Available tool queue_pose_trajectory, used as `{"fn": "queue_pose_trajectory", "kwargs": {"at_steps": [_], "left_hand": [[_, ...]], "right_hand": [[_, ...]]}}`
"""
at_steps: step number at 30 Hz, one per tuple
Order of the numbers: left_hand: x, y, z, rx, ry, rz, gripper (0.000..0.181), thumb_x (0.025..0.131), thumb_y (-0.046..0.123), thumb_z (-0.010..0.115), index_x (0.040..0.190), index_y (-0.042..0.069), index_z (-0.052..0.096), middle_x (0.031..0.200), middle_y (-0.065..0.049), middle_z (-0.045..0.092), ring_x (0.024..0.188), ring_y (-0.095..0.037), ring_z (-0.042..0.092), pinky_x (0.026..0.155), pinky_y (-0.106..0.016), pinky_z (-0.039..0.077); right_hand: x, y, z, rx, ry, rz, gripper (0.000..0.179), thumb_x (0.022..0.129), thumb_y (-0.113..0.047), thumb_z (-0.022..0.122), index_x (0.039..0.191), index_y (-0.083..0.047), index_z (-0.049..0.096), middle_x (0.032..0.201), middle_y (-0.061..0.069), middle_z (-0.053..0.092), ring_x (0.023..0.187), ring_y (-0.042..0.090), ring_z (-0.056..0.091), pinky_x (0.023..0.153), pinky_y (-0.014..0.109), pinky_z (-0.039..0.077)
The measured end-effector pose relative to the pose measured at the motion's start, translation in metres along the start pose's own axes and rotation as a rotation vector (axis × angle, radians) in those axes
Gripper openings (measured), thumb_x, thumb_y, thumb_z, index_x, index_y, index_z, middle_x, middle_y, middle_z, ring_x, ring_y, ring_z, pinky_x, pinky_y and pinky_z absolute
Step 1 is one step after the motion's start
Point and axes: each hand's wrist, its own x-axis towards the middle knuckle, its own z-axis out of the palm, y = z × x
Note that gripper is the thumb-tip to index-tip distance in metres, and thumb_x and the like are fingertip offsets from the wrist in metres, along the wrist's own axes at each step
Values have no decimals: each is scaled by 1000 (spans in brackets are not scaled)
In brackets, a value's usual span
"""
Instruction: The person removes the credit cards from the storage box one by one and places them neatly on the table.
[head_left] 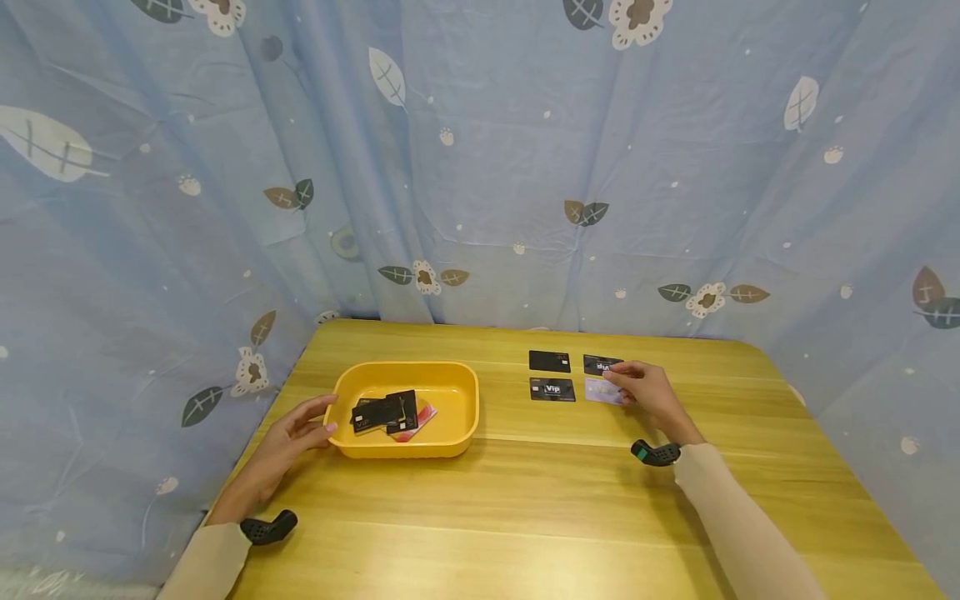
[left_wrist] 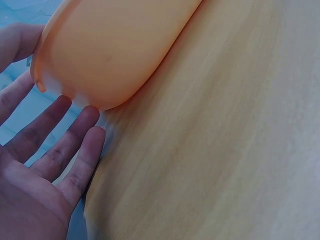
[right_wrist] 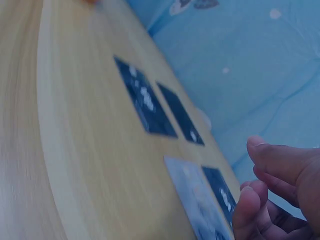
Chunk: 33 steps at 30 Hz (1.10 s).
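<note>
My left hand point(head_left: 296, 433) rests at the left end of a yellow plastic basin point(head_left: 405, 452), its fingertips against the end wall. In the left wrist view the fingers point(left_wrist: 37, 135) are mostly straight and spread. Inside the basin lies a loose pile of black cards point(head_left: 384, 410), with a red and white card point(head_left: 416, 423) partly hidden underneath. My right hand point(head_left: 648, 392) hovers over a lavender card point(head_left: 602, 391), covering its right end. Its thumb and fingertips stand apart with nothing between them in the right wrist view. A black VIP card point(head_left: 597, 365) lies just behind the lavender one.
Two more black cards sit to the left: a plain-looking one point(head_left: 549, 361) at the back and a VIP card point(head_left: 552, 389) in front, forming two rows of two. The wooden table point(head_left: 480, 517) ends at a blue patterned curtain point(head_left: 495, 167). Each wrist wears a small black device.
</note>
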Motion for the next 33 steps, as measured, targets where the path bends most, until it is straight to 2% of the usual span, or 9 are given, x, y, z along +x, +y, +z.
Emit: {"fn": "queue_pose_trajectory", "kwargs": {"at_steps": [7, 14, 18, 23, 27, 30, 33], "left_hand": [[1, 1, 1, -8, -4, 1, 69, 100, 32, 70, 157, 10, 40, 157, -18, 39, 115, -4, 59, 90, -31, 58], [1, 1, 1, -1, -4, 10, 68, 100, 32, 70, 157, 10, 40, 157, -18, 39, 116, -4, 58, 90, -30, 58], [0, -1, 0, -5, -2, 13, 68, 100, 31, 70, 157, 10, 41, 157, -17, 39, 117, -3, 57, 90, -29, 58], [0, -2, 0, -12, -4, 23, 67, 100, 30, 70, 157, 9, 41, 157, -18, 39, 117, -3, 57, 90, -30, 58], [0, -2, 0, -9, -1, 20, 67, 100, 30, 70, 157, 9, 41, 157, -18, 39, 117, -2, 57, 90, -30, 58], [-1, -1, 1, -4, 4, 12, 67, 100, 31, 70, 157, 10, 41, 157, -17, 39, 116, -2, 57, 90, -30, 58], [-1, 0, 1, 1, 6, 7, 68, 100, 33, 70, 157, 10, 41, 157, -17, 39, 116, -2, 57, 90, -29, 57]], "right_hand": [[-3, -16, 17, 74, -82, 25, 49, 99, -34, 72, 134, -2, 63, 120, 21, 61, 77, 19, 56, 73, 35, 57], [-5, -31, 35, 90, -128, -14, 49, 100, -30, 71, 136, 1, 61, 113, 25, 61, 79, 30, 58, 74, 42, 58], [-6, -37, 46, 98, -160, -47, 49, 99, -32, 72, 134, 0, 62, 109, 22, 63, 77, 28, 57, 72, 43, 56], [-11, -46, 61, 102, -195, -80, 39, 99, -29, 71, 129, -3, 67, 114, 25, 64, 76, 29, 54, 74, 48, 54], [-13, -53, 73, 92, -217, -95, 39, 100, -27, 71, 129, -2, 67, 118, 29, 61, 73, 21, 52, 74, 48, 54], [-13, -58, 82, 89, -236, -111, 41, 100, -26, 70, 132, 0, 65, 117, 31, 60, 72, 20, 52, 72, 48, 55], [-13, -64, 90, 104, -249, -114, 38, 100, -27, 71, 129, -4, 68, 117, 30, 60, 73, 21, 54, 73, 50, 56]]}}
